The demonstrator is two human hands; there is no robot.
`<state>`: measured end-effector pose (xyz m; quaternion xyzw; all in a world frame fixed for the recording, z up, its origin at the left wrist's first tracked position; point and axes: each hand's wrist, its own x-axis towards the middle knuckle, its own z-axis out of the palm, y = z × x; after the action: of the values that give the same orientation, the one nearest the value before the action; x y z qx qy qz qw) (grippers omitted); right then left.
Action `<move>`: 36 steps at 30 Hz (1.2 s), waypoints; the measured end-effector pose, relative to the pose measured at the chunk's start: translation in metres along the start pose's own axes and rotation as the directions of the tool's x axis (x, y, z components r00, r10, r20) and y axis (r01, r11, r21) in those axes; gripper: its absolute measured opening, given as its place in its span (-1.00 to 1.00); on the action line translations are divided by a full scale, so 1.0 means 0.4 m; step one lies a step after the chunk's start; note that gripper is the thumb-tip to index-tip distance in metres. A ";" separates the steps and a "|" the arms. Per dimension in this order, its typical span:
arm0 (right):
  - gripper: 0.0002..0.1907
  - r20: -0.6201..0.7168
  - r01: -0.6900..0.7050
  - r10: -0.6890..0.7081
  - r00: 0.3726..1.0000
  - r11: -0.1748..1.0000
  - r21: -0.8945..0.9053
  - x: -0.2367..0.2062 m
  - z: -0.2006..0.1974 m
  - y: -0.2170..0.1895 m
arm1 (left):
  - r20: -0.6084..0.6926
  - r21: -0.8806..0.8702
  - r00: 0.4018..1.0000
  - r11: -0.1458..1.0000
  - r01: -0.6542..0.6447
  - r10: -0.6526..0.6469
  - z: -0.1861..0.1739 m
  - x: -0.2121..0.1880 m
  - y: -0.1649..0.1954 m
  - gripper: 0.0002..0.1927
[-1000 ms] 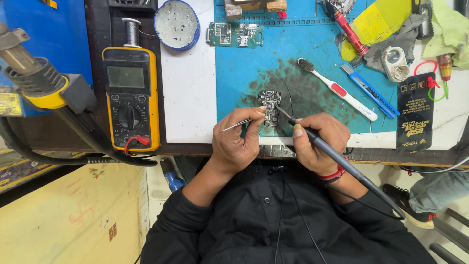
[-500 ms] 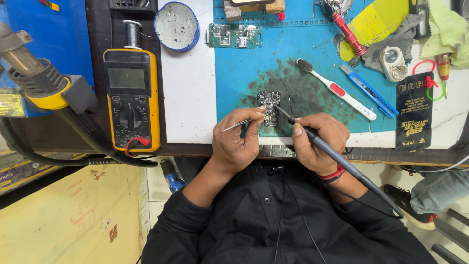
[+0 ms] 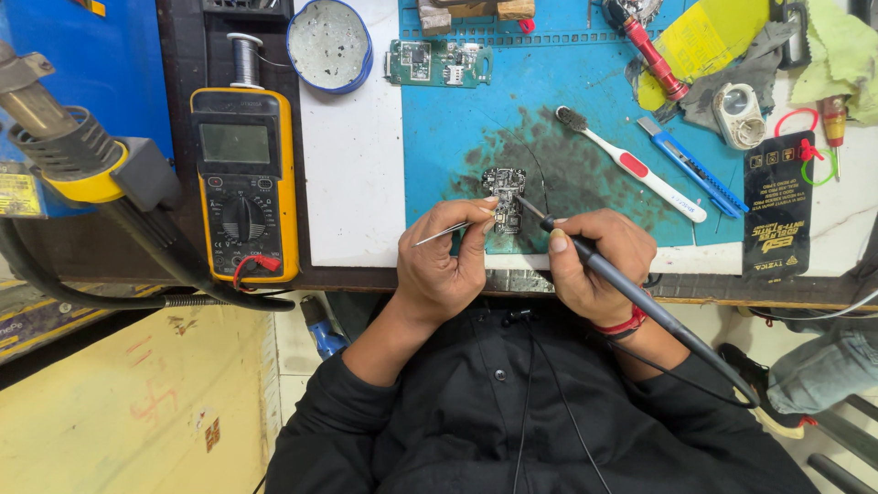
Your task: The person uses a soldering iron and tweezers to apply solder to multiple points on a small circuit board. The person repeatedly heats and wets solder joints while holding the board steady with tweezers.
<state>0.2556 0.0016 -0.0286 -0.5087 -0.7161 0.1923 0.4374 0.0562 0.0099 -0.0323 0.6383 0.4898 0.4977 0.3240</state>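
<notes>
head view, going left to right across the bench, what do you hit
hot air gun → yellow multimeter → round tin → left hand with tweezers → small circuit board → right hand with soldering iron → blue cutter → black packet

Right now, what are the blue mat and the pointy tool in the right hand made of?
The blue mat looks like matte rubber or silicone, with a dull surface and a dark scorched-looking smudge. The soldering iron in the right hand seems to have a thin shiny metal tip and a black plastic or rubber handle, though I can't be sure.
</notes>
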 end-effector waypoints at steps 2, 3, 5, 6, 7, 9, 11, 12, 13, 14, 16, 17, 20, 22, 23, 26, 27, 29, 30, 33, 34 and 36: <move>-0.90 -0.004 -0.004 0.004 1.000 1.000 0.002 -0.001 0.001 -0.001 | -0.004 -0.004 1.000 1.000 0.000 0.000 0.000 0.000 0.001 -0.85; -0.90 -0.005 -0.005 0.005 1.000 1.000 0.004 0.000 0.001 -0.001 | -0.006 -0.005 1.000 1.000 0.001 -0.001 0.000 0.000 0.001 -0.85; -0.91 -0.001 -0.004 0.004 1.000 1.000 0.002 -0.001 0.001 -0.001 | -0.002 0.002 1.000 1.000 -0.006 0.006 -0.001 0.000 0.002 -0.84; -0.91 0.000 -0.003 0.003 1.000 1.000 0.001 -0.001 0.000 -0.002 | 0.000 0.005 1.000 1.000 -0.009 0.009 -0.001 0.000 0.002 -0.84; -0.91 0.000 -0.004 0.004 1.000 1.000 0.000 -0.001 0.000 -0.002 | 0.000 0.005 1.000 1.000 -0.006 0.006 0.000 0.000 0.002 -0.84; -0.92 0.000 -0.006 0.006 1.000 1.000 -0.002 0.000 0.000 -0.002 | -0.001 0.006 1.000 1.000 0.000 0.000 -0.001 -0.001 0.003 -0.84; -0.91 0.000 -0.002 0.002 1.000 1.000 0.005 0.000 0.000 -0.002 | 0.002 -0.006 1.000 1.000 -0.004 0.004 -0.001 0.000 0.002 -0.85; -0.91 0.000 0.000 0.000 1.000 1.000 0.008 0.001 0.000 -0.001 | 0.004 -0.012 1.000 1.000 -0.007 0.007 0.000 0.002 0.001 -0.85; -0.91 -0.001 -0.002 0.002 1.000 1.000 0.007 0.001 0.000 -0.002 | 0.003 -0.012 1.000 1.000 -0.008 0.008 0.000 0.001 0.001 -0.84; -0.91 -0.001 -0.004 0.004 1.000 1.000 0.006 0.001 0.000 -0.002 | 0.002 -0.012 1.000 1.000 -0.009 0.009 0.000 0.001 0.001 -0.84; -0.91 0.000 -0.003 0.003 1.000 1.000 0.008 0.001 -0.001 -0.002 | 0.001 -0.008 1.000 1.000 -0.011 0.011 0.000 0.002 0.001 -0.84; -0.91 0.001 0.000 0.000 1.000 1.000 0.009 0.001 -0.001 -0.002 | 0.001 -0.007 1.000 1.000 -0.012 0.012 -0.001 0.001 0.001 -0.84; -0.91 -0.002 0.010 -0.010 1.000 1.000 0.008 0.002 -0.001 -0.001 | -0.003 0.000 1.000 1.000 -0.017 0.017 0.001 0.001 0.001 -0.84; -0.91 -0.001 0.012 -0.012 1.000 1.000 0.006 0.000 0.000 -0.001 | -0.004 0.005 1.000 1.000 -0.020 0.020 0.000 0.000 0.001 -0.83; -0.91 0.001 0.011 -0.011 1.000 1.000 0.005 0.001 -0.001 -0.001 | -0.003 0.005 1.000 1.000 -0.023 0.023 0.000 0.001 0.000 -0.83; -0.91 0.005 0.008 -0.008 1.000 1.000 0.001 0.001 -0.001 0.000 | -0.004 0.003 1.000 1.000 -0.024 0.024 0.000 0.001 0.000 -0.83; -0.91 0.006 0.006 -0.006 1.000 1.000 0.001 0.001 -0.002 -0.001 | -0.005 0.001 1.000 1.000 -0.023 0.023 0.000 0.001 0.000 -0.83; -0.91 0.004 0.008 -0.008 1.000 1.000 0.003 0.001 -0.002 -0.001 | -0.003 -0.003 1.000 1.000 -0.022 0.022 0.000 0.001 0.001 -0.83; -0.91 0.003 0.010 -0.010 1.000 1.000 0.005 0.001 -0.002 -0.002 | -0.003 -0.005 1.000 1.000 -0.022 0.022 -0.001 0.001 0.001 -0.83; -0.91 0.010 -0.007 0.007 1.000 1.000 -0.004 0.000 -0.002 -0.003 | -0.005 0.007 1.000 1.000 -0.031 0.031 -0.001 0.002 0.000 -0.83; -0.91 0.009 -0.005 0.005 1.000 1.000 -0.002 0.001 -0.002 -0.003 | -0.004 0.006 1.000 1.000 -0.028 0.028 -0.001 0.001 0.000 -0.83; -0.92 0.009 0.000 0.000 1.000 1.000 0.001 0.002 -0.003 -0.001 | -0.002 0.003 1.000 1.000 -0.021 0.021 0.000 0.001 0.000 -0.83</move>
<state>0.2563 0.0018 -0.0273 -0.5075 -0.7181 0.1950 0.4344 0.0561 0.0104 -0.0321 0.6433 0.4841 0.5011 0.3174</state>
